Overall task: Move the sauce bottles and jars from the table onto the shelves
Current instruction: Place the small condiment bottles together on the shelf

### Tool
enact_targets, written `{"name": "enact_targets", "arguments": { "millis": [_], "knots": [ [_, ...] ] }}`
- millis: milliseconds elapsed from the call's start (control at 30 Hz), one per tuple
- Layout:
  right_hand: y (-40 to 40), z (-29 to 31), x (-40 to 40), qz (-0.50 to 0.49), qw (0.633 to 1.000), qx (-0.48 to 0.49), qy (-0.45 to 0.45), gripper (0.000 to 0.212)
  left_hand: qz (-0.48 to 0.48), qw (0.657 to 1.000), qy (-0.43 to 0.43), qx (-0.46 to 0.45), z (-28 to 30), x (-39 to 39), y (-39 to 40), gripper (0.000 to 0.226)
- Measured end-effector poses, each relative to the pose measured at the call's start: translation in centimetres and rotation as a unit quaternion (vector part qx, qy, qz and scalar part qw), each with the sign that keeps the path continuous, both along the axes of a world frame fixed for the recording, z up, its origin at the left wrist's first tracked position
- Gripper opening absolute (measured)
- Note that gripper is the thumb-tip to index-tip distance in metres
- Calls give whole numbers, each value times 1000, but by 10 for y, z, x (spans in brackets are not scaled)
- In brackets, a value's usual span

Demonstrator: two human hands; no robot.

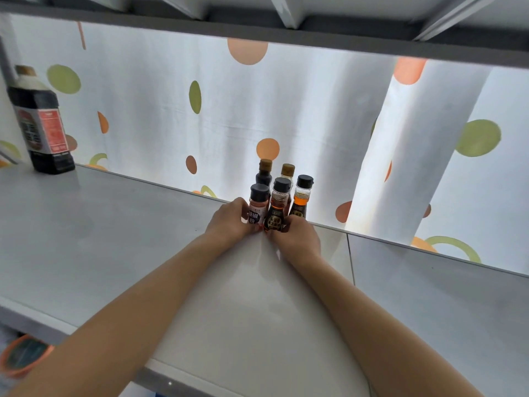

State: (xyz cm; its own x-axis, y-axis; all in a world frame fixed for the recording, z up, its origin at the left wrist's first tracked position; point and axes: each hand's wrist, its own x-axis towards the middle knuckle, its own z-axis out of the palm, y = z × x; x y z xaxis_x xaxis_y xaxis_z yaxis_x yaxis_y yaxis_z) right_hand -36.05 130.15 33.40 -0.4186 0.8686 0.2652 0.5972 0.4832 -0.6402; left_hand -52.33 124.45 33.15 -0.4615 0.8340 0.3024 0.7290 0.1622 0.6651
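Several small bottles stand in a tight cluster near the back edge of the white shelf (pixel 114 224). My left hand (pixel 229 222) grips a pink chili-powder bottle (pixel 258 206) with a black cap. My right hand (pixel 297 237) grips an amber sauce bottle (pixel 278 209) in the front middle. An orange oil bottle (pixel 300 197) stands to the right of it. Behind them stand a dark bottle (pixel 264 174) and a pale bottle (pixel 287 171), both with gold caps. A large dark soy sauce bottle (pixel 40 124) stands at the shelf's far left.
A white curtain with orange and green dots (pixel 200 110) hangs behind the shelf. Another shelf board (pixel 257 32) runs overhead. An orange-rimmed round container (pixel 23 355) shows below the shelf's front edge at lower left.
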Motion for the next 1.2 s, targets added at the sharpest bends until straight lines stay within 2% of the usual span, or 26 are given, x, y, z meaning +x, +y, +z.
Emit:
{"name": "enact_targets", "arguments": {
  "millis": [533,767,833,900,967,1067,1200],
  "knots": [
    [14,-9,-10,-20,997,46,-62,33,10,997,76,3,-10,-2,10,37],
    [10,-8,-9,-26,998,24,-54,32,19,998,57,-17,-10,-2,9,44],
    [8,-7,-9,-33,997,24,-61,35,49,992,100,-63,-11,2,8,53],
    [3,-7,-8,-50,995,32,-77,41,105,963,194,-158,-11,7,5,62],
    [-6,-5,-5,-62,989,55,-123,44,123,933,252,-227,-9,13,-2,61],
    [-21,-6,4,-59,977,77,-191,45,82,923,255,-278,-7,25,-13,56],
    [-48,-13,20,42,966,50,-250,44,16,920,258,-296,-3,63,-47,57]
  ]
}}
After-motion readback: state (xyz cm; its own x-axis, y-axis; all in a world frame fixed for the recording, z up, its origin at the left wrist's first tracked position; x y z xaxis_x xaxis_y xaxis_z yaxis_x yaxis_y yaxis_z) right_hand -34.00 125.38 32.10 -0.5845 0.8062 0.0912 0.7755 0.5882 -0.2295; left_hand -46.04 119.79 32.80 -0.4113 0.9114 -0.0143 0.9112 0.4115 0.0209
